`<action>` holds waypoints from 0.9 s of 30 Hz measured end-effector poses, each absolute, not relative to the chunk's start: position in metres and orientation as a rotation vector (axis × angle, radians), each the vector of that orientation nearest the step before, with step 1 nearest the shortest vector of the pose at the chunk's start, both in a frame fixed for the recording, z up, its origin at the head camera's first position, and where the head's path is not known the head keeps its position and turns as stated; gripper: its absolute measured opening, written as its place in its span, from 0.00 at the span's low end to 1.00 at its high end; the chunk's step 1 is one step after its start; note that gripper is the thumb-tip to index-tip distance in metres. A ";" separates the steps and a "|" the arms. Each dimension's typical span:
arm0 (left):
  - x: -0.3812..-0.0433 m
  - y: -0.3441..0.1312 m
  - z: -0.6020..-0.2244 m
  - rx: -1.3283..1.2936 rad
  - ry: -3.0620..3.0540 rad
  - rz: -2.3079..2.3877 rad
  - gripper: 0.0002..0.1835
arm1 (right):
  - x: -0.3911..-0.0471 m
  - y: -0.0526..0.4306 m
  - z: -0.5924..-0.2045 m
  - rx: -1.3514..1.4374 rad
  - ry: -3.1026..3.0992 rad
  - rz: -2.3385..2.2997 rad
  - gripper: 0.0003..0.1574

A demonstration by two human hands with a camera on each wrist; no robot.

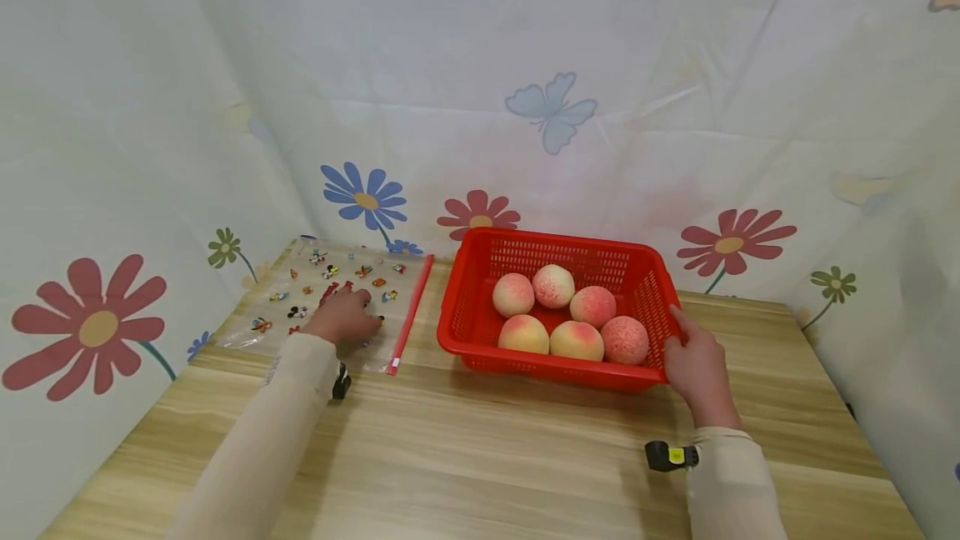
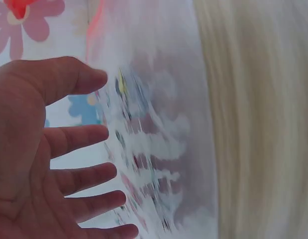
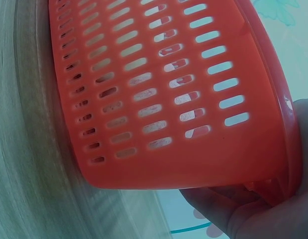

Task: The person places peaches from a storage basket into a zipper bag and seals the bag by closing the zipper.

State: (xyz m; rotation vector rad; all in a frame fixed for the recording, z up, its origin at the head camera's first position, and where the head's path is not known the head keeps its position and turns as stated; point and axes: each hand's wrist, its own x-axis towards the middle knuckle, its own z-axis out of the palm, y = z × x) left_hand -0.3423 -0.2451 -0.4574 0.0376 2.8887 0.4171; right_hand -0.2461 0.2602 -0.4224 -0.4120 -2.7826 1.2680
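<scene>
My right hand (image 1: pixel 697 365) grips the right end of a red plastic basket (image 1: pixel 487 355), thumb over the rim and fingers underneath it. Several peaches (image 1: pixel 576 341), pink and pale yellow, lie inside. The basket's slotted wall (image 3: pixel 188 159) fills most of the right wrist view, the hand (image 3: pixel 258 214) at its rim. To the left, my left hand (image 1: pixel 343 317) hovers palm down over a clear zip bag (image 1: pixel 251 327) printed with small cartoon figures. In the left wrist view its fingers (image 2: pixel 89 137) are spread and hold nothing, close above the shiny plastic.
The bag lies flat on the wood-grain table (image 1: pixel 465 457), its red zip strip (image 1: pixel 414 315) facing the basket. Behind both hangs a white cloth (image 1: pixel 420 65) printed with flowers and a butterfly. Dark devices (image 1: pixel 663 457) are worn at the wrists.
</scene>
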 end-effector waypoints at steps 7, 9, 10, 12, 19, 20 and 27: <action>-0.344 -0.219 -0.456 0.113 2.991 0.423 0.31 | -0.247 0.261 -0.423 -0.411 -2.772 1.271 0.36; -0.344 -0.213 -0.456 0.121 3.008 0.434 0.30 | -0.247 0.261 -0.423 -0.410 -2.772 1.271 0.36; -0.344 -0.210 -0.457 0.116 3.013 0.439 0.29 | -0.247 0.261 -0.423 -0.411 -2.772 1.270 0.36; -0.344 -0.205 -0.457 0.111 3.019 0.456 0.28 | -0.247 0.261 -0.423 -0.414 -2.773 1.270 0.36; -0.343 -0.187 -0.460 0.066 3.053 0.474 0.26 | -0.246 0.261 -0.424 -0.391 -2.760 1.247 0.35; -0.343 -0.186 -0.461 0.057 3.061 0.474 0.25 | -0.246 0.260 -0.424 -0.387 -2.758 1.248 0.35; -0.347 -0.180 -0.465 0.016 3.096 0.405 0.24 | -0.246 0.260 -0.423 -0.394 -2.762 1.254 0.35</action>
